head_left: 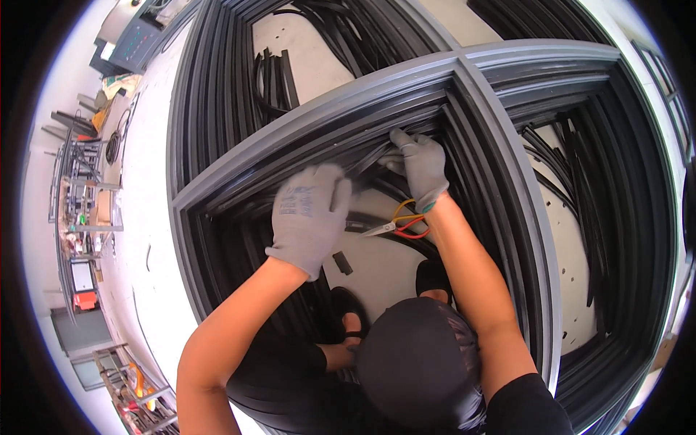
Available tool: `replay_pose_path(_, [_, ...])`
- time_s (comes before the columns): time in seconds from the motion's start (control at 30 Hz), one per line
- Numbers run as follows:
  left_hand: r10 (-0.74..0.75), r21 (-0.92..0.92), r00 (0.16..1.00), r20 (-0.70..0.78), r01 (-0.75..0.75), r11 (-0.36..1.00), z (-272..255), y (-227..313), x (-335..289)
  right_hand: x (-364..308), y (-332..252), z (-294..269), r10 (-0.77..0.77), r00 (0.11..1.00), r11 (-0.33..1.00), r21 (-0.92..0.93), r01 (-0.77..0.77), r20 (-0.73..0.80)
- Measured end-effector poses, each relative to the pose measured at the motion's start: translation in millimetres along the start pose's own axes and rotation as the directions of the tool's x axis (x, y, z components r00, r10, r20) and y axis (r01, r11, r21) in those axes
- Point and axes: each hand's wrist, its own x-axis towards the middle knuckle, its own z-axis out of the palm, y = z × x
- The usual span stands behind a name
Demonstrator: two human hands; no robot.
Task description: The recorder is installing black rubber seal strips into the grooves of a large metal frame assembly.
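Both my hands wear grey gloves and reach inside a compartment of a grey metal frame [319,98]. My right hand [422,165] is at its far right corner, fingers bent around a thin black rubber-like strip [374,155], forefinger stretched along the frame's inner wall. The strip slants down toward my left hand [308,214], which is at the far wall with its back up. Its fingers are blurred and their tips hidden, so its hold is unclear. Below my right wrist lie scissors [391,228] with red and yellow handles, blades pointing left.
Dark stacked frames [217,94] surround the compartments. Bundles of black strips [348,36] lie on the floor beyond, more strips [580,196] at the right. A short black offcut [342,263] lies near my feet. Cluttered shelves [80,196] stand at the left.
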Motion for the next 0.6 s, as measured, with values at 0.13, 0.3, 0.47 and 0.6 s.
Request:
replay_pose_path(0.13, [-0.339, -0.364, 0.409, 0.847, 0.912, 0.190, 4.6, -24.7, -21.8, -0.7, -15.7, -6.0, 0.068, 0.995, 0.986, -0.160, -0.057, 0.068])
replay_pose_path(0.3, [-0.223, -0.371, 0.302, 0.927, 0.827, -0.422, 48.2, -43.2, -19.5, -4.6, -26.2, -5.4, 0.092, 0.993, 0.943, -0.328, -0.065, 0.067])
replay_pose_path(0.47, [-0.194, -0.363, 0.312, 0.930, 0.701, -0.614, 60.2, -38.4, -14.6, -3.1, -24.8, -1.7, 0.020, 0.999, 0.975, -0.220, -0.012, 0.033])
replay_pose_path(0.6, [-0.200, -0.425, 0.395, 0.897, 0.641, -0.640, 69.0, -43.4, -10.2, -3.6, -17.1, -1.1, 0.034, 0.999, 0.988, -0.149, -0.037, -0.024])
